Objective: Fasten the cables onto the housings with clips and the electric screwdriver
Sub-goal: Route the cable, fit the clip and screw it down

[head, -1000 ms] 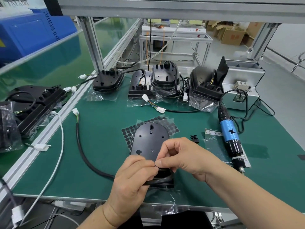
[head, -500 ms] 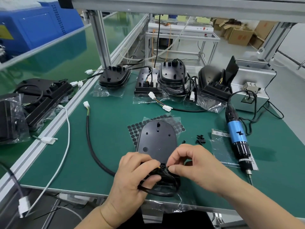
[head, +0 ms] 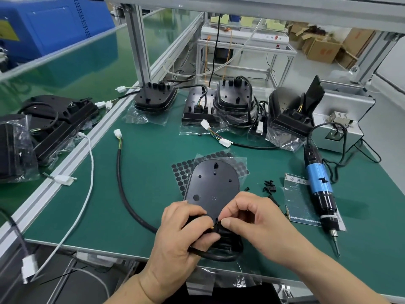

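Note:
A black oval housing (head: 213, 185) lies flat on the green mat near the table's front edge. A thick black cable (head: 129, 205) curves from a white connector at the left to the housing's near end. My left hand (head: 182, 229) grips the cable against that near end. My right hand (head: 247, 218) pinches a small black clip (head: 217, 223) at the same spot, thumb and forefinger together. Loose black clips (head: 270, 188) lie just right of the housing. The blue electric screwdriver (head: 320, 189) lies on the mat further right, bit pointing toward me.
Several more black housings (head: 156, 99) with cables stand in plastic bags along the back of the mat. A sheet of black round pads (head: 184, 172) lies under the housing. A grey metal box (head: 341, 119) sits back right. An aluminium rail (head: 65, 163) borders the left.
My hands have settled lower onto the housing's near end, fingers closing tighter on the clip and cable. The view has shifted slightly left; nothing else on the table moved.

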Demonstrator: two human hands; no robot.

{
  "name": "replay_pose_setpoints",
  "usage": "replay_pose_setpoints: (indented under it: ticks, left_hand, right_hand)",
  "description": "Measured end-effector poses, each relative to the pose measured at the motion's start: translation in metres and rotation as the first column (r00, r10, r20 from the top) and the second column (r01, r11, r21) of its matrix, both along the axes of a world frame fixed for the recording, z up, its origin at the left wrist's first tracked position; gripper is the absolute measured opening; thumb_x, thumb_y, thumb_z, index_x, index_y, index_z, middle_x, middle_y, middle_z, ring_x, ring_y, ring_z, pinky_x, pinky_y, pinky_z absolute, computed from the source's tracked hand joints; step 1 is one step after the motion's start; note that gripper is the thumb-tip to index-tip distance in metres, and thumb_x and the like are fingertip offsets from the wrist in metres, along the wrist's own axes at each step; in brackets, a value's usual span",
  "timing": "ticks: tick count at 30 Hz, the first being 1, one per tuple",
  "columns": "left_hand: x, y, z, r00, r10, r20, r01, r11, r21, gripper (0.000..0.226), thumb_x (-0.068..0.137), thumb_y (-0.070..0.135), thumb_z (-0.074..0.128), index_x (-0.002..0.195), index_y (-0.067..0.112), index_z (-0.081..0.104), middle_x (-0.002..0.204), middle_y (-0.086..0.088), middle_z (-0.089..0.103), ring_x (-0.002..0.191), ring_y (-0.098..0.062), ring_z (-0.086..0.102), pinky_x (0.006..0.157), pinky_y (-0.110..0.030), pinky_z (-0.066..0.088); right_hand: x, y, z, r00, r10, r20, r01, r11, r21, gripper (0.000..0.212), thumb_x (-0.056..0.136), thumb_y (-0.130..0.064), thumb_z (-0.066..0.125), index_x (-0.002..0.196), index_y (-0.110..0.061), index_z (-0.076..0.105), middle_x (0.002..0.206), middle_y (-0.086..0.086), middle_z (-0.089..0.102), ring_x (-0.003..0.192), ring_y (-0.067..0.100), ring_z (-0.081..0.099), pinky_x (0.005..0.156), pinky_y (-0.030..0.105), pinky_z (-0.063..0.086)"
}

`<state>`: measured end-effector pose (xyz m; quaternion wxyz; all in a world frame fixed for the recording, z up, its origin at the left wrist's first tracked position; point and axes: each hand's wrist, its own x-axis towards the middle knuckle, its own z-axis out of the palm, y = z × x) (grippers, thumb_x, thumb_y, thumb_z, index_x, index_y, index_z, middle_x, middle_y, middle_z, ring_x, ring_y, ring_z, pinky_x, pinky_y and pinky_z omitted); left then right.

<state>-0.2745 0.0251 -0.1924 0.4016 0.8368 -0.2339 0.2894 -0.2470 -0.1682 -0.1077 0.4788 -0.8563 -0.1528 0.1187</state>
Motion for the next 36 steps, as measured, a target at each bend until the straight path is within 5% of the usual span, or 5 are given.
replay_pose_setpoints:
  ticks: [14,20,27,36]
  left_hand:
    - [0.0,-0.005,-0.002,1.0,0.014,-0.007,-0.015,0.984,-0.178,0.019,0.086,0.033,0.074,0.099,0.022,0.065,0.098,0.007,0.068,0.1,-0.018,0.063,0.098,-0.037,0.045]
    - [0.0,-0.006,-0.003,1.0,0.018,-0.007,-0.019,0.983,-0.184,0.021,0.084,0.028,0.076,0.091,0.01,0.072,0.095,0.004,0.069,0.098,-0.017,0.064,0.094,-0.039,0.048]
    - [0.001,-0.006,-0.001,0.998,0.0,0.057,0.009,0.989,-0.149,0.017,0.086,0.025,0.076,0.097,0.017,0.066,0.097,0.001,0.068,0.095,-0.021,0.062,0.089,-0.04,0.048]
    - [0.0,-0.006,0.003,1.0,-0.006,0.025,0.01,0.989,-0.147,0.015,0.088,0.029,0.073,0.096,0.019,0.066,0.098,0.0,0.067,0.097,-0.023,0.061,0.083,-0.043,0.049]
  right_hand:
    - [0.0,-0.002,-0.009,0.984,-0.099,-0.148,0.11,0.992,0.068,0.012,0.083,-0.015,0.078,0.077,-0.025,0.075,0.072,-0.003,0.063,0.064,0.008,0.051,0.063,0.02,0.043]
    - [0.007,0.0,-0.001,0.97,-0.049,-0.24,0.067,0.996,0.067,0.009,0.085,-0.012,0.075,0.077,-0.017,0.075,0.074,0.004,0.07,0.067,0.01,0.054,0.066,0.021,0.046]
    - [0.007,0.0,0.006,0.956,-0.025,-0.291,0.051,0.995,0.081,0.008,0.085,-0.01,0.075,0.077,-0.012,0.075,0.081,0.017,0.07,0.068,0.011,0.054,0.068,0.025,0.045]
    - [0.015,0.009,0.014,0.964,-0.013,-0.265,-0.016,0.994,-0.107,0.007,0.084,-0.013,0.074,0.078,-0.013,0.07,0.069,-0.003,0.06,0.062,0.006,0.048,0.062,0.021,0.04]
